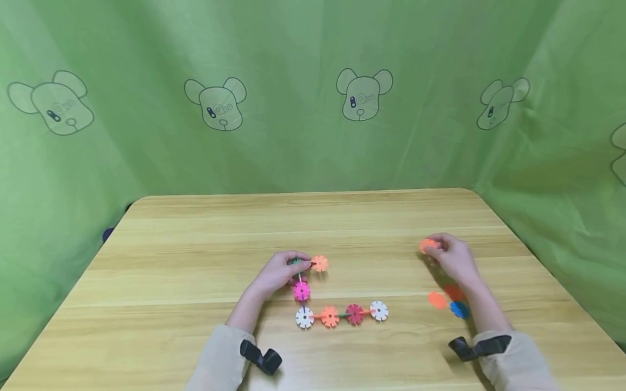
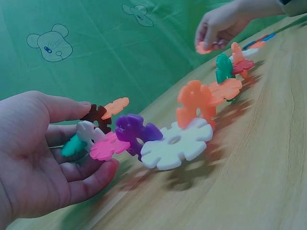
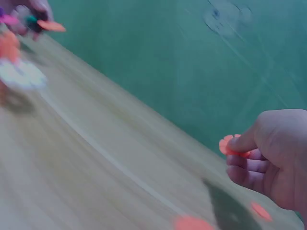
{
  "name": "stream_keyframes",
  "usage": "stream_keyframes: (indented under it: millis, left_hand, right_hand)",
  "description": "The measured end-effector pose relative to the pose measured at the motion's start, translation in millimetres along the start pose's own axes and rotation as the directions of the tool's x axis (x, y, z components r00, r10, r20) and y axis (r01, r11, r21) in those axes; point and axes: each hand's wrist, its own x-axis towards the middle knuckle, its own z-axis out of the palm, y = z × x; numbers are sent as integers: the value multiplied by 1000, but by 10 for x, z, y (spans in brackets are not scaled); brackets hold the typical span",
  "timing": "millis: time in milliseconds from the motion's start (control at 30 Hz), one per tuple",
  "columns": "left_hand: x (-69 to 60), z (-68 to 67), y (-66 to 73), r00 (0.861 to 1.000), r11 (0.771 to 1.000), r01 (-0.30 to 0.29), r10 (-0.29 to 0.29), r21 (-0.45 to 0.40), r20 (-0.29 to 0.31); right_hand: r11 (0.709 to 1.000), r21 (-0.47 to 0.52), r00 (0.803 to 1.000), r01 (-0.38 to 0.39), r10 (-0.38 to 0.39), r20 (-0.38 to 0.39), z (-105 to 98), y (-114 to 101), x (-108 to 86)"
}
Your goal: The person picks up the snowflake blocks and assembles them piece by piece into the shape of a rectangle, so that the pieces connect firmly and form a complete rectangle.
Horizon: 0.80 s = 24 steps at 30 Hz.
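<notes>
A pale wood-grained tabletop (image 1: 195, 228) fills the lower half of the head view. Nearest, along the bottom edge, two light sleeves (image 1: 220, 347) are seen, with a black device (image 1: 264, 358) strapped at each wrist. Just above, at lower centre, the near row of a chain of slotted discs (image 1: 330, 316) is laid out: white, orange, dark red and white discs lie flat, joined by others set edge-on. At lower right, loose discs, two orange-red (image 1: 437, 300) and one blue (image 1: 459, 309), are scattered beside the right forearm.

Farther up, left of centre, the chain's upper bend past the pink disc (image 1: 301, 291) is held by the left hand (image 1: 281, 269), its fingers curled round the green, white and brown pieces; the orange end disc (image 1: 320, 263) is left free. At right, level with it, a single orange disc (image 1: 427, 246) is pinched by the right hand (image 1: 455, 258) between thumb and fingers, well apart from the chain.

For a clean join, the single disc would best be gripped by its rim, turned across the chain's disc, and pressed slot into slot; the nearby joints should be steadied lightly, lest they be twisted loose.

Farthest, a green curtain (image 1: 293, 152) with printed bear heads is hung.
</notes>
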Motion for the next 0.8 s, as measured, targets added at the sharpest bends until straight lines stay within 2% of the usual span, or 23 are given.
stream_keyframes:
  millis: [33, 167, 267, 400, 467, 600, 800]
  left_hand:
    - [0, 3, 0, 1000, 1000, -3, 3, 2, 0]
    - [-109, 16, 161, 1000, 1000, -19, 19, 23, -1]
    - [-133, 21, 191, 1000, 999, -17, 18, 39, -5]
    - [-26, 12, 14, 1000, 999, 1, -1, 41, -12]
    - [-2, 9, -26, 1000, 999, 1, 0, 41, -15]
    - [8, 2, -30, 1000, 999, -9, 9, 38, -17]
    - [-2, -6, -21, 1000, 999, -7, 7, 31, -9]
  right_hand:
    - [1000, 30, 1000, -3, 2, 27, 47, -69, -8]
    - [993, 121, 993, 7, -21, 119, 245, -332, -37]
    - [986, 168, 983, 22, -52, 176, 399, -484, -55]
    - [975, 216, 966, 56, -108, 236, 612, -632, -74]
    - [969, 240, 958, 66, -129, 258, 711, -704, -79]
    - [955, 290, 948, 59, -144, 283, 883, -850, -78]
    - [948, 315, 931, 46, -156, 331, 1070, -1011, -105]
